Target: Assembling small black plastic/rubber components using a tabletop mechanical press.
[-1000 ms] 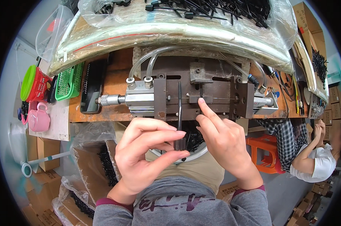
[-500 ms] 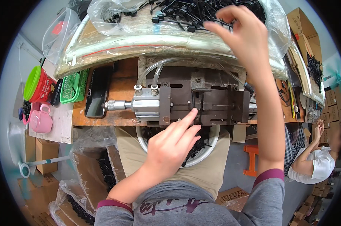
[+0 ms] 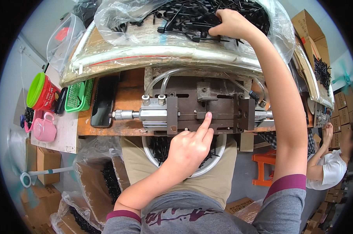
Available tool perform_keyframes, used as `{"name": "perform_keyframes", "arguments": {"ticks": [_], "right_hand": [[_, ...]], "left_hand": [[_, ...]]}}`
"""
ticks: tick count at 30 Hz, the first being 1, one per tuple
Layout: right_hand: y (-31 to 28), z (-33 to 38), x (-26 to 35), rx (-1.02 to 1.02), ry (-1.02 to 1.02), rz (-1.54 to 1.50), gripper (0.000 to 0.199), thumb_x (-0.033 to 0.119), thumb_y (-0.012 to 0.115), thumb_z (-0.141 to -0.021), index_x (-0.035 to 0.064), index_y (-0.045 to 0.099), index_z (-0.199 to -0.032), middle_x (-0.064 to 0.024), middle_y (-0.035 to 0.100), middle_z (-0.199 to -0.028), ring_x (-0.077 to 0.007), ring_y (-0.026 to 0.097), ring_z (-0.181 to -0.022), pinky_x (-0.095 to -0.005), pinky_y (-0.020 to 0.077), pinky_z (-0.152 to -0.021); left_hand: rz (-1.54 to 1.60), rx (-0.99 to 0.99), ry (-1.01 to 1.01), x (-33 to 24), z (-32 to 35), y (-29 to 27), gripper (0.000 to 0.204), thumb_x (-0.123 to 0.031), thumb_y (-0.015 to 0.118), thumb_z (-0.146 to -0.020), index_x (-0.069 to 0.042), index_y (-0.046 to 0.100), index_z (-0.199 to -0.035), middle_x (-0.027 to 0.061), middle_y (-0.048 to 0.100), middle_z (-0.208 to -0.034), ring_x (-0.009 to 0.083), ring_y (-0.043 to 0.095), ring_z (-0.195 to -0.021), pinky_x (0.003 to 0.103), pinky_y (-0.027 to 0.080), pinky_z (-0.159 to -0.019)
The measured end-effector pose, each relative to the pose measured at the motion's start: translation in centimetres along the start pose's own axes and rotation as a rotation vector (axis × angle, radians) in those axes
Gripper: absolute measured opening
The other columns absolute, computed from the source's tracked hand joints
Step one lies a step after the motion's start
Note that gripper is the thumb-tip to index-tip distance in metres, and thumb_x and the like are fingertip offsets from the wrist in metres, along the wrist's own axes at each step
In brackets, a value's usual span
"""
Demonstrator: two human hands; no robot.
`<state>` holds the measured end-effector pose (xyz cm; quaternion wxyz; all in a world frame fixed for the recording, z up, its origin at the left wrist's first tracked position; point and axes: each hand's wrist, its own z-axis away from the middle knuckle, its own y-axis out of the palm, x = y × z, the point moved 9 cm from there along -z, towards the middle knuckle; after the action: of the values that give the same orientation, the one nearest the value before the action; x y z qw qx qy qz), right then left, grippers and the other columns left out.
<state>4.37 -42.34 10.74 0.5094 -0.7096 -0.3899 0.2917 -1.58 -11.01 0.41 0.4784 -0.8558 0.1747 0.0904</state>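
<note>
My left hand (image 3: 190,150) reaches over the front of a metal clamping fixture (image 3: 223,84) with air cylinders. Its index finger is stretched out, and the tip touches a small dark piece (image 3: 208,106) in the middle of the fixture; the other fingers are loosely bent. My right hand (image 3: 234,25) is at a heap of thin black plastic parts with blocky heads (image 3: 184,17). Thumb and index finger are apart, with nothing visible between them. The other fingertips are partly hidden.
The heap lies in a clear plastic bag (image 3: 118,23) behind the fixture. A white-rimmed basket (image 3: 223,152) of black parts sits at my lap. To the left are a phone (image 3: 103,101), green basket (image 3: 75,97) and pink cup (image 3: 45,128). A person (image 3: 328,163) sits at right.
My right hand has moved down to the heap of black parts. My left index finger has shifted slightly right on the fixture, and a long black part seen there before no longer shows.
</note>
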Motion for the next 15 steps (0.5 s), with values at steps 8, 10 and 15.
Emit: {"name": "perform_keyframes", "arguments": {"ticks": [8, 10, 15], "right_hand": [[-1.3, 3.0, -0.3, 0.230, -0.052, -0.021, 0.033, 0.020, 0.074, -0.070, -0.0025, 0.056, -0.086, -0.0126, 0.061, -0.079, -0.0243, 0.057, -0.074, -0.0369, 0.0476, -0.069], [-1.8, 3.5, 0.7, 0.175, -0.106, -0.055, 0.034, 0.017, 0.077, -0.069, -0.0030, 0.059, -0.089, -0.0118, 0.060, -0.078, -0.0226, 0.058, -0.071, -0.0365, 0.0487, -0.068], [-2.1, 4.7, -0.2, 0.110, 0.111, -0.232, 0.042, 0.011, 0.080, -0.069, -0.0008, 0.069, -0.108, -0.0093, 0.064, -0.080, -0.0202, 0.063, -0.073, -0.0362, 0.0539, -0.075]], "left_hand": [[0.008, 0.007, 0.003, 0.1, 0.1, -0.1, 0.027, -0.010, 0.082, -0.072, -0.005, 0.067, -0.094, 0.0161, 0.064, -0.133, 0.0202, 0.062, -0.054, 0.029, 0.052, -0.055], [0.015, 0.005, -0.003, 0.3, 0.2, 0.1, 0.027, -0.010, 0.082, -0.072, -0.005, 0.067, -0.094, 0.0159, 0.064, -0.133, 0.0203, 0.062, -0.054, 0.029, 0.052, -0.055], [0.061, 0.033, 0.003, 0.2, 0.3, -0.3, 0.026, -0.012, 0.082, -0.074, -0.005, 0.067, -0.094, 0.0151, 0.064, -0.134, 0.0207, 0.064, -0.056, 0.030, 0.053, -0.056]]}}
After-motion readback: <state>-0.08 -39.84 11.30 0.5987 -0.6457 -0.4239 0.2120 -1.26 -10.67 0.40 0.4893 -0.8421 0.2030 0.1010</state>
